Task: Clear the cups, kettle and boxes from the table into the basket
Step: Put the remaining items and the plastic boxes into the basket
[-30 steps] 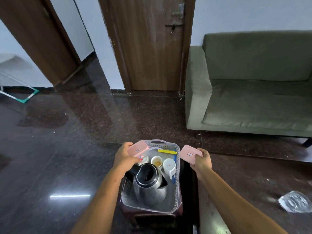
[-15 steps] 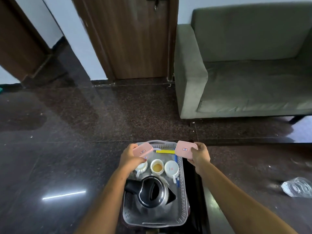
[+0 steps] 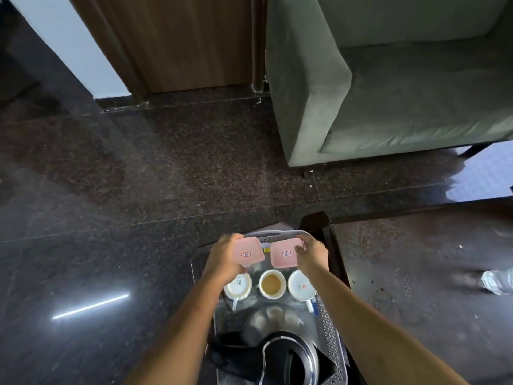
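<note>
A grey perforated basket (image 3: 330, 332) sits low in front of me. Inside it stand three white cups (image 3: 273, 283) in a row, the middle one with tea in it, and a steel kettle (image 3: 288, 354) with a black lid and handle nearest me. My left hand (image 3: 223, 259) grips a pink box (image 3: 248, 252) over the basket's far left end. My right hand (image 3: 311, 255) holds a second pink box (image 3: 284, 252) beside it, over the far right end. The two boxes are almost touching, above the cups.
A green sofa (image 3: 388, 87) stands at the right rear, a wooden door (image 3: 177, 40) behind. A dark table (image 3: 416, 273) lies right of the basket, with a clear plastic bottle (image 3: 497, 282) at the right edge. Glossy dark floor spreads to the left.
Both hands have brought the pink boxes inward and lower, over the basket's far end. My head has tilted down, so the basket and kettle loom larger.
</note>
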Available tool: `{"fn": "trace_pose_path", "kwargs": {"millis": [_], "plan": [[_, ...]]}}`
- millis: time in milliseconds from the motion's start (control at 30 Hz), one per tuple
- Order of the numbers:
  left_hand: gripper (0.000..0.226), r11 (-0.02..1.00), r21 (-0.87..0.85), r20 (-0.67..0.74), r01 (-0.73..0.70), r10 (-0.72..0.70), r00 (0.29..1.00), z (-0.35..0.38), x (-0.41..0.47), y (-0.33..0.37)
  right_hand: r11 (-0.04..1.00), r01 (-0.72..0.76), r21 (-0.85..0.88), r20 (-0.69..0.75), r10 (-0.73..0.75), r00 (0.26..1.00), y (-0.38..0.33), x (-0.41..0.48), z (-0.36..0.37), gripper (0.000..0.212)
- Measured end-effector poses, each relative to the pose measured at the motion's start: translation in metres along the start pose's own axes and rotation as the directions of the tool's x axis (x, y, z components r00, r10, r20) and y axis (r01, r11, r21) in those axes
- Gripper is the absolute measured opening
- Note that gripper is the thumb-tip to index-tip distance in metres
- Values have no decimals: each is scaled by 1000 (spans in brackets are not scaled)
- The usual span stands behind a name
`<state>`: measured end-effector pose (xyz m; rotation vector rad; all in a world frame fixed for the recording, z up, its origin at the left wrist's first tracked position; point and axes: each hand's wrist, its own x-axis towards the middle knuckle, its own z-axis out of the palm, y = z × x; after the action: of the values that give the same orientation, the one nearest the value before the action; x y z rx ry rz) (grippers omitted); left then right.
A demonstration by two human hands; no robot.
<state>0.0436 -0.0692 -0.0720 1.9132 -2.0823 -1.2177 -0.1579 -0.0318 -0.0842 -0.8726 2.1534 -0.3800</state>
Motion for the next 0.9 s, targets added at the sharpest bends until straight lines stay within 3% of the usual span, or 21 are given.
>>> {"fn": "trace_pose_path", "kwargs": {"millis": [233, 400, 567, 733, 900], "plan": [[70, 956, 255, -24, -147, 159, 987, 11, 11, -1, 973, 39, -226, -19, -45, 999, -1, 2, 8, 44], [75, 961, 233, -46, -150, 164, 985, 11, 6, -8, 925, 88, -370, 4, -94, 996, -3, 2, 7, 39], [76, 936, 297, 11, -188, 194, 981, 9, 7, -11, 899, 173, -403, 115, -138, 984, -8, 5, 12, 45], [75, 927, 289, 50, -239, 235, 971, 11, 9, -13, 915, 159, -370, 144, -113, 983, -9, 8, 17, 48], [56, 890, 326, 99, -319, 303, 948, 17, 6, -20, 863, 295, -410, 182, -240, 954, -2, 10, 23, 39]]}}
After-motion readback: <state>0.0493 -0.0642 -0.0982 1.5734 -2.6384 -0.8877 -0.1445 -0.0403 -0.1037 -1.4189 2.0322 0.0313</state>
